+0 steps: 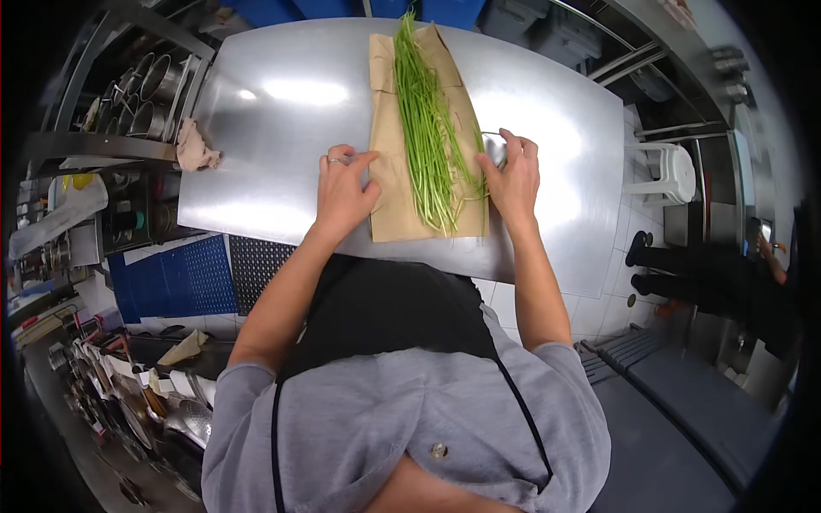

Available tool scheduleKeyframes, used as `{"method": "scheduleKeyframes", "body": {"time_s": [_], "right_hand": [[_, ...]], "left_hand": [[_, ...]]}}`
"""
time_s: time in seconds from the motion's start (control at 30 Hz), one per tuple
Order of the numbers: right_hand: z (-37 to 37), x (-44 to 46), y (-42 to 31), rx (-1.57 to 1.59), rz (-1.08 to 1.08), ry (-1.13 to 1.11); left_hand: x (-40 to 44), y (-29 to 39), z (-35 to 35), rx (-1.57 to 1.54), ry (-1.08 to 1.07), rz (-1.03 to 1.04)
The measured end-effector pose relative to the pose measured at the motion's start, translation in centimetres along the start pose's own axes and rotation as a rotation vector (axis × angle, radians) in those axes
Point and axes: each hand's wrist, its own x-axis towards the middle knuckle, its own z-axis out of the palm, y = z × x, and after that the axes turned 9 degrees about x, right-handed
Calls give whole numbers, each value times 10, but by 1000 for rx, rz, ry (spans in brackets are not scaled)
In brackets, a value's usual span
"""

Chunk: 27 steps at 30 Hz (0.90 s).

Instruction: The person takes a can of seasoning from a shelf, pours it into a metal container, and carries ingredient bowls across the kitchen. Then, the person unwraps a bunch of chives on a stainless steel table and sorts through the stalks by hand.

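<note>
A bundle of long green stalks [428, 128] lies lengthwise on a sheet of brown paper [389, 201] on the steel table. At the paper's left edge is my left hand [345, 190], a ring on one finger, with thumb and fingertips apart around the edge. My right hand [511, 178] is at the paper's right edge, its thumb near the loose stalks and its fingers spread above the metal surface. A shiny metal object [493, 147] sits partly behind the right hand.
The steel table [282, 128] has a crumpled cloth [195, 147] at its left edge. A white stool [667, 173] stands to the right. Another person [718, 269] in dark clothes is at the far right. Pots [154, 94] fill a rack at the upper left.
</note>
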Motion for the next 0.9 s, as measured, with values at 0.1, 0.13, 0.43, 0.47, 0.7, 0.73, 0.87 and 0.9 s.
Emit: {"method": "scheduleKeyframes", "body": {"time_s": [0.1, 0.13, 0.43, 0.47, 0.7, 0.73, 0.87, 0.9], "right_hand": [[1, -4, -11, -61, -136, 77], [3, -1, -16, -83, -212, 89], [80, 79, -28, -293, -482, -145], [89, 80, -18, -285, -446, -138], [91, 84, -2, -243, -332, -213], [87, 85, -3, -210, -320, -241], [61, 75, -20, -10, -388, -364], [61, 69, -20, 57, -449, -259]], "left_hand": [[5, 10, -2, 139, 121, 150], [11, 14, -3, 147, 132, 214], [86, 15, 11, 416, -14, 298], [83, 1, 24, 403, -23, 257], [70, -15, 28, 416, -24, 176], [70, -15, 26, 424, -43, 160], [50, -9, 14, 436, -88, 106], [45, -9, 11, 438, -85, 105]]}}
